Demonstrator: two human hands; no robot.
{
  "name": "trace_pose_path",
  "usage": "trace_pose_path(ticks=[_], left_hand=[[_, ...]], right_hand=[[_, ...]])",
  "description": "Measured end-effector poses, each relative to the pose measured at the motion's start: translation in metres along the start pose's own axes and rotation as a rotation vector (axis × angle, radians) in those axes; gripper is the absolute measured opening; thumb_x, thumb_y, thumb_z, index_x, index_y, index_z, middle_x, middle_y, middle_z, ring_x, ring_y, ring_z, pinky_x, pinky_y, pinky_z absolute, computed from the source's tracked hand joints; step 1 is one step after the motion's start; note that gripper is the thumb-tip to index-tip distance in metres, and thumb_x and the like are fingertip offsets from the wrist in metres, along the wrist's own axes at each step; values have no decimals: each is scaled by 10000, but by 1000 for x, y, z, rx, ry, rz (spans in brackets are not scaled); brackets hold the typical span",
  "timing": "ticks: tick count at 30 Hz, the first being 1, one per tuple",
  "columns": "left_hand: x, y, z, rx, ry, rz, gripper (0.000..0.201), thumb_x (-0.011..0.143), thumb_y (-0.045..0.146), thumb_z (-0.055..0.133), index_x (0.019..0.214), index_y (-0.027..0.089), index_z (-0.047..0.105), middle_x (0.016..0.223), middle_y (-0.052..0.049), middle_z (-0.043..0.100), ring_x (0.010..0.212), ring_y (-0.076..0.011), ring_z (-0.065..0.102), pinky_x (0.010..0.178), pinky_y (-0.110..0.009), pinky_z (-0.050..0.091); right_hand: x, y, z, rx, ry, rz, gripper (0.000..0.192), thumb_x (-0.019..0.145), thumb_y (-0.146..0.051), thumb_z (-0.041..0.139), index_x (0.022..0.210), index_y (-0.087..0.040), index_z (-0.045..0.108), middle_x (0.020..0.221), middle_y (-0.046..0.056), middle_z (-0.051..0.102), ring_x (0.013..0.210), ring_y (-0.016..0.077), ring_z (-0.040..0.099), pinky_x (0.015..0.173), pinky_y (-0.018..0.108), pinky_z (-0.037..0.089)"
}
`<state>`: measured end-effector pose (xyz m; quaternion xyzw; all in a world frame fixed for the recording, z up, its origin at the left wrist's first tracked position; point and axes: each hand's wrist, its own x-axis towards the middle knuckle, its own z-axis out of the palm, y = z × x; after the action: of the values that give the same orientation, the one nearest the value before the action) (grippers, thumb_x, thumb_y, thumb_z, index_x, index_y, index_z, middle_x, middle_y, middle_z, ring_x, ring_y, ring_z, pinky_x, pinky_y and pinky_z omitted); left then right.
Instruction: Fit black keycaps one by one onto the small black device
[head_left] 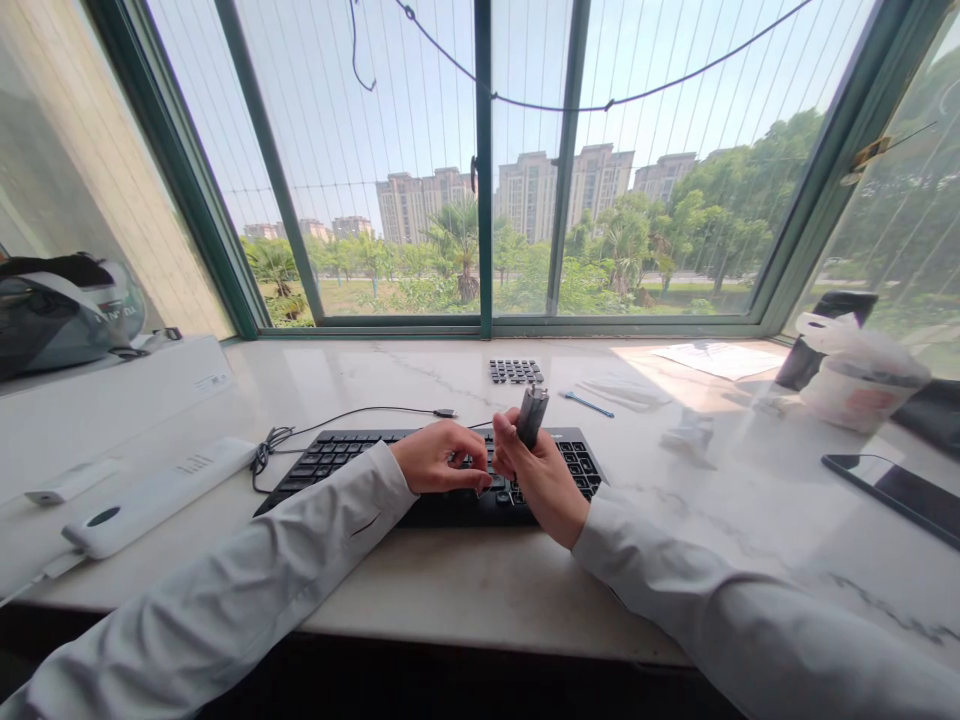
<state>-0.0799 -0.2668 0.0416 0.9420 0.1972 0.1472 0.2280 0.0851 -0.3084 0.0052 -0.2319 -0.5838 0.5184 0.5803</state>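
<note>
Fingers of the right hand (538, 478) grip a dark cylinder (532, 414) upright above the keyboard (337, 458).

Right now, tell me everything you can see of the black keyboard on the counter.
The black keyboard is a flat, wired, full-size board, plastic by its look, lying on the pale marble-look counter. Its thin cable coils at the left end and runs back to a loose plug. The left hand rests on the middle keys; the right hand, over its right part, grips a dark cylindrical tool. Both hide some keys. A block of loose black keycaps lies behind it.
</note>
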Motion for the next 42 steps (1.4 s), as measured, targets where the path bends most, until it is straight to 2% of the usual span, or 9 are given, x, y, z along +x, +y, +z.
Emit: trace_pose_path(ticks=[6, 14, 18, 21, 27, 35, 42], left_hand=[[0, -2, 2, -4, -3, 3, 341, 866, 374, 579, 715, 96, 705, 718, -60, 640, 572, -83, 451, 540, -190, 347], [-1, -2, 2, 8, -6, 13, 333, 873, 369, 570, 730, 103, 710, 718, -54, 636, 568, -78, 436, 537, -189, 344], [-1, 0, 6, 30, 12, 12, 265, 835, 357, 610, 854, 113, 712, 805, -48, 649, 588, -77, 448, 546, -185, 361], [-1, 1, 11, 51, 65, -27, 299, 771, 381, 676, 917, 123, 703, 827, -36, 650, 608, -85, 469, 551, -188, 370], [1, 0, 22, -14, 115, 0, 385, 715, 457, 733, 959, 159, 738, 848, -36, 671, 749, -138, 582, 688, -222, 431], [5, -2, 27, -89, 162, -71, 353, 623, 456, 806, 837, 177, 772, 765, -8, 683, 707, -136, 587, 677, -225, 432], [6, -4, 31, -172, 196, -84, 251, 653, 406, 798, 724, 166, 765, 748, -2, 708, 726, -134, 618, 717, -217, 450]], right_hand=[[1, -3, 3, 45, 61, 47, 385, 827, -538, 585, 712, -221, 400, 528, -91, 289, 478, 86, 255, 479, 247, 245], [0, -4, 3, 119, 45, 60, 408, 797, -539, 624, 685, -216, 402, 536, -88, 294, 480, 82, 244, 481, 245, 238], [0, -3, 1, 205, 29, 39, 426, 804, -537, 623, 668, -213, 382, 541, -87, 262, 476, 76, 210, 454, 235, 204], [-1, -3, 0, 245, 10, 35, 442, 822, -531, 609, 637, -209, 368, 511, -87, 264, 447, 70, 242, 439, 235, 211], [-4, -1, 0, 261, -18, 27, 424, 866, -481, 579, 629, -204, 363, 480, -92, 268, 416, 60, 260, 434, 232, 215], [-7, 1, 2, 215, -44, -53, 361, 904, -433, 540, 670, -201, 394, 489, -89, 299, 427, 59, 248, 454, 240, 212], [-12, 5, 1, 66, -43, -124, 340, 922, -441, 507, 697, -201, 416, 509, -77, 348, 436, 67, 290, 460, 251, 238]])
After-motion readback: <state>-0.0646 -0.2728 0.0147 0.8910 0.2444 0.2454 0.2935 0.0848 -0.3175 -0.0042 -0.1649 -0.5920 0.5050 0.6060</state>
